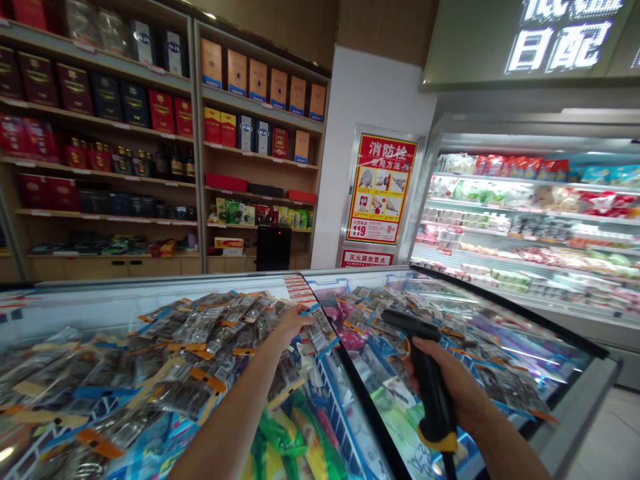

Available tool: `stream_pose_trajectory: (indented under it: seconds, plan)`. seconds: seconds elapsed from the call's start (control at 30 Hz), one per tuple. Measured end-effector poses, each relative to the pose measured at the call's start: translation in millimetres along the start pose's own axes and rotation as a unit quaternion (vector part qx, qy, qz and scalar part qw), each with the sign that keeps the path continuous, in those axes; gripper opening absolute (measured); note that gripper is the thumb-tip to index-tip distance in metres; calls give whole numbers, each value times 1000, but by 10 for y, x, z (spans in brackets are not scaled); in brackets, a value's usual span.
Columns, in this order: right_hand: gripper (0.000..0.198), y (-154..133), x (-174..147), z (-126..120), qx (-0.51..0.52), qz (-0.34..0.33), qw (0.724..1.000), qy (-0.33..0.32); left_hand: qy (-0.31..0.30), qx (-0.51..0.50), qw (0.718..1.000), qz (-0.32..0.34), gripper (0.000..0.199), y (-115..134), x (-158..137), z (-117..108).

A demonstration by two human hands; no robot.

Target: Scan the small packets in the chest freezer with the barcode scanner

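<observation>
In the head view, my left hand (pixel 293 323) reaches forward, its fingers closed on the edge of a clear plastic packet (pixel 320 335) with a blue top strip. That packet lies at the dark divider between two freezer sections. My right hand (pixel 453 373) grips a black and yellow barcode scanner (pixel 431 390), its head tilted toward the left and its cable hanging down. Many similar packets with dark contents and orange or blue strips, such as this pile (pixel 200 330), lie across the freezer glass on both sides.
Below the packets sit green and yellow bags (pixel 295 433) in blue wire baskets. A black rail (pixel 370 407) divides the freezer (pixel 585 387). Behind stand shelves (pixel 115 123) of boxed bottles, a red fire-hydrant poster (pixel 380 190), and a lit refrigerated display (pixel 525 220) at right.
</observation>
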State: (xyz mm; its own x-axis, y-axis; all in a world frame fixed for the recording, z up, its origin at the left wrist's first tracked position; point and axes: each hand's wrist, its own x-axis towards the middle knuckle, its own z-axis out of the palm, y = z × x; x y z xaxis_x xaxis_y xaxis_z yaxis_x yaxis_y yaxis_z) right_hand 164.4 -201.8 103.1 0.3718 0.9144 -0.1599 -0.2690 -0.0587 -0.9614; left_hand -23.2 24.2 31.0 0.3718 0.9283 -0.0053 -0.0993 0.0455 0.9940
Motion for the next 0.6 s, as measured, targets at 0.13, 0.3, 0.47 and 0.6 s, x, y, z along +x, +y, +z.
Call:
stream_pose_trajectory:
  seconds: [0.13,0.3,0.47,0.6]
  plan:
    - [21,60,42,-16,9,6,1000,-2,42,-149,987,-35,17,13,-16,61]
    - [19,74,67,-42,29,12,999,-10,85,-243,964,-63,15,-25,-175,372]
    - [19,46,59,-54,43,13,999,-23,82,-209,974,-45,13,-237,-298,420]
    - [20,49,35,-92,43,9,999,-25,124,-264,957,-1,26,-102,-168,303]
